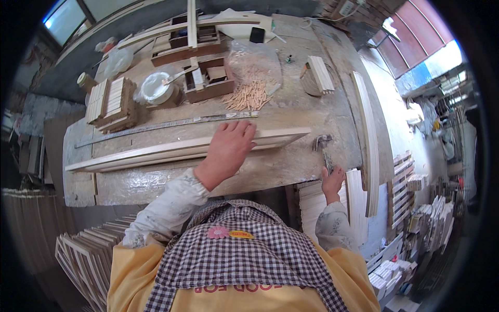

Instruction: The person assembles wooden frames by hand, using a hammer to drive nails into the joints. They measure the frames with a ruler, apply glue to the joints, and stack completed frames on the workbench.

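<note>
My left hand [230,147] lies flat, fingers spread, on a long pale wooden frame piece [156,151] that runs across the workbench [291,166]. My right hand [331,182] is at the bench's right front edge, fingers curled on the handle of a metal hammer [323,146] lying there. Beside that hand stands a stack of pale wooden slats [355,197].
A long metal ruler [156,126] lies behind the frame piece. Farther back are a bag of wooden dowels [252,78], brown wooden boxes [208,80], a white glue tub [156,87], and stacked slats [112,101]. A curved long strip [368,135] lies at the right; frames lean at lower left [83,255].
</note>
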{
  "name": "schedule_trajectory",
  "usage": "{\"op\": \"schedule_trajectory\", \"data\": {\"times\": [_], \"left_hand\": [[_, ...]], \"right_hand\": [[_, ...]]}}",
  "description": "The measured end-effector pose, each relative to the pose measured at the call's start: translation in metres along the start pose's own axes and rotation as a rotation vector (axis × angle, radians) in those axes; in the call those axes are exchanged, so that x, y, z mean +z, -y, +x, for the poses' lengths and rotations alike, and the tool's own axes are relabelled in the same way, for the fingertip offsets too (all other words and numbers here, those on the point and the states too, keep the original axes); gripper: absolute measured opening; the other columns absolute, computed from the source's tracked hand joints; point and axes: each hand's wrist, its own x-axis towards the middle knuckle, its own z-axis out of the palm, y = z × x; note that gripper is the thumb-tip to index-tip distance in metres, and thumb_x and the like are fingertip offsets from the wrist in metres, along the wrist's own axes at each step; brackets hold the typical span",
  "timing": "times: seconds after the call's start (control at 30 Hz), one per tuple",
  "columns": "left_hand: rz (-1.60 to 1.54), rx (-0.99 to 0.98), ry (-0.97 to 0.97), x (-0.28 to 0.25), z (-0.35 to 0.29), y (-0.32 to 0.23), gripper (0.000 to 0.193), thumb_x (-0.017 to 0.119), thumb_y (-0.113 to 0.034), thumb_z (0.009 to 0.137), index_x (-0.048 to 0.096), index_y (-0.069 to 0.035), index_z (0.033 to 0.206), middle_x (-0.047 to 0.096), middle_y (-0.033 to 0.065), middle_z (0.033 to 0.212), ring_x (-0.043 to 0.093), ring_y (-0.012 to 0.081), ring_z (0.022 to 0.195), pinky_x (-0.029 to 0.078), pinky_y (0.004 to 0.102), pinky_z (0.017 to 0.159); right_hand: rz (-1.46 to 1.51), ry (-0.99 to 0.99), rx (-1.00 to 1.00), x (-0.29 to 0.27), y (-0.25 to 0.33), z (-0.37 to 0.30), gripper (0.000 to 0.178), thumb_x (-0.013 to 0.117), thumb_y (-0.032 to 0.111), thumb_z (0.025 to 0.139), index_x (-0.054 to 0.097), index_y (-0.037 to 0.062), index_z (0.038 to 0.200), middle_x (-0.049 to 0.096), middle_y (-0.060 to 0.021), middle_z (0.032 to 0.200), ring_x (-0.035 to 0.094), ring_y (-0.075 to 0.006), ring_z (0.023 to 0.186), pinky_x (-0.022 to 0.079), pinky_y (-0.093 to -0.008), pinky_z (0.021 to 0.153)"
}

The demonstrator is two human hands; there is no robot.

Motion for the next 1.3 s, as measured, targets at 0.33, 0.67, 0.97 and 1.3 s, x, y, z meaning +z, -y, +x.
{"op": "schedule_trajectory", "data": {"times": [0.33,0.67,0.97,1.3], "left_hand": [[-0.170,0.020,0.053,0.055,0.097,-0.051,0.029,0.074,-0.022,0.083,0.062,-0.004,0.102,0.064,0.0151,0.105,0.066,0.0375,0.088,0.053,0.0475,0.075],[-0.156,-0.163,0.080,0.063,0.102,-0.065,0.022,0.071,-0.020,0.082,0.068,-0.004,0.098,0.069,0.0147,0.097,0.069,0.0363,0.088,0.055,0.0479,0.075],[-0.173,-0.175,0.000,0.065,0.100,-0.061,0.017,0.074,-0.021,0.078,0.069,-0.006,0.086,0.069,0.0131,0.087,0.069,0.0356,0.081,0.054,0.0474,0.070],[-0.186,-0.194,-0.014,0.068,0.099,-0.063,0.017,0.073,-0.022,0.077,0.069,-0.008,0.085,0.070,0.0137,0.087,0.069,0.0362,0.080,0.054,0.0477,0.069]], "right_hand": [[1.188,0.239,0.183,-0.083,0.047,-0.052,0.029,0.059,0.030,0.104,0.052,0.0020,0.106,0.059,-0.0106,0.069,0.060,-0.0217,0.060,0.050,-0.0324,0.058],[0.677,0.229,-0.422,-0.254,0.100,-0.031,0.034,0.056,0.021,0.103,0.048,-0.0019,0.128,0.062,-0.0222,0.075,0.065,-0.0395,0.067,0.049,-0.0448,0.062],[0.318,0.444,-0.531,-0.301,0.162,-0.003,0.036,0.055,0.025,0.102,0.044,-0.0013,0.124,0.063,-0.0338,0.083,0.061,-0.0542,0.082,0.046,-0.0581,0.070],[0.264,0.338,-0.521,-0.293,0.165,-0.005,0.035,0.055,0.026,0.102,0.045,-0.0013,0.120,0.065,-0.0328,0.084,0.063,-0.0526,0.084,0.047,-0.0585,0.072]]}}
